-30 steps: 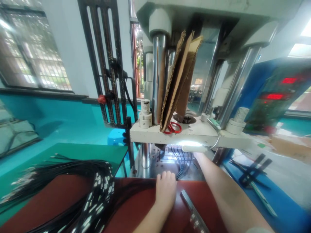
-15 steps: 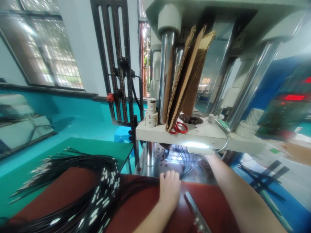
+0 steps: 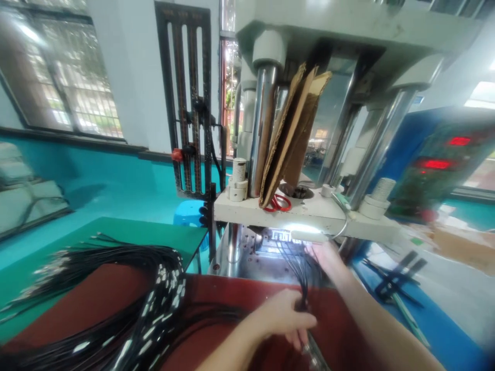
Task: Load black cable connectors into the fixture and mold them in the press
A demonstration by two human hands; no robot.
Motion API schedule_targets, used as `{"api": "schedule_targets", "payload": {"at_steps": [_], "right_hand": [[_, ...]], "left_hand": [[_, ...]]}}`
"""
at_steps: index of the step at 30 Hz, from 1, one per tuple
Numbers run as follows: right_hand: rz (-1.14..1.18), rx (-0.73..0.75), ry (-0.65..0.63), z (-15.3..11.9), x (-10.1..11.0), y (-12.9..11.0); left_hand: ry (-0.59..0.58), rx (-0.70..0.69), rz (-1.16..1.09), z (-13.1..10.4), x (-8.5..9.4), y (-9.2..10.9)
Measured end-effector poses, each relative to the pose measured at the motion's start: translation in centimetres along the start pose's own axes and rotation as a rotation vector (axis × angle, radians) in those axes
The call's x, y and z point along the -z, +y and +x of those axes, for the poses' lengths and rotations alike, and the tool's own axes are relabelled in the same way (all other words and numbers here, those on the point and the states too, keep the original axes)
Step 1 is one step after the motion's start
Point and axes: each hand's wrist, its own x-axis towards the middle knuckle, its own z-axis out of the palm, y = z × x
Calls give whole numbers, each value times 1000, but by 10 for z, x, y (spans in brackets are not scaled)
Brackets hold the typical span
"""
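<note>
Head view, starting at the far left: a big bundle of black cables (image 3: 127, 299) with white-tagged ends lies draped over the green desk (image 3: 154, 234) and the red mat (image 3: 96, 293) in front of me, well apart from the machine. No box, tray or bin shows anywhere, so these cables lie loose.

Nearer the middle, my left hand (image 3: 288, 317) is closed around a small bunch of black wires (image 3: 299, 268), pinching them together just above the red mat. Those wires run up and away from my fist into the lit opening under the white press platen (image 3: 309, 214), where their far ends sit in the mould (image 3: 282, 237).

Further right, my right hand (image 3: 327, 257) reaches in beside the same wires under the platen. Its fingers are blurred and partly hidden, so I cannot tell whether they are gripping or spread.

On top of the platen stand folded cardboard (image 3: 290, 134) and red-handled scissors (image 3: 276, 202).

As I judge it, the danger is that both my hands are close to the press gap. A sharp tug could also snag or kink the wires, and the scissors could slide off the edge.
</note>
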Motion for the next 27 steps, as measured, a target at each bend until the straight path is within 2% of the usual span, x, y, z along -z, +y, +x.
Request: {"api": "schedule_targets", "payload": {"at_steps": [1,2,3,5,8,11,14,17,20,23,25,27], "right_hand": [[1,-43,-18,-16,2,1],[3,-78,-30,-32,3,3],[11,-100,-35,-48,5,3],[35,-115,-27,-78,7,2],[73,-83,21,-106,14,-3],[97,-33,110,-117,33,-14],[87,-30,200,-125,68,-27],[62,-25,249,-141,109,-37],[28,17,307,-166,144,-38],[-32,-2,354,-195,167,-33],[-60,-53,318,-213,176,-30],[-140,-106,229,-226,181,-30]], "left_hand": [[-190,-12,-226,0,-5,1],[-309,-36,-433,1,-11,2],[-353,-70,-607,2,-18,1],[-322,-125,-832,2,-34,1],[-239,-127,-938,-6,-57,3],[-275,-63,-939,-21,-79,5],[-344,-60,-676,-32,-100,1],[-350,-76,-427,-36,-114,-7],[-339,-33,-461,-36,-117,-9],[-347,25,-526,-35,-115,-5],[-368,55,-522,-35,-115,-3],[-367,78,-525,-35,-116,-3]]}}
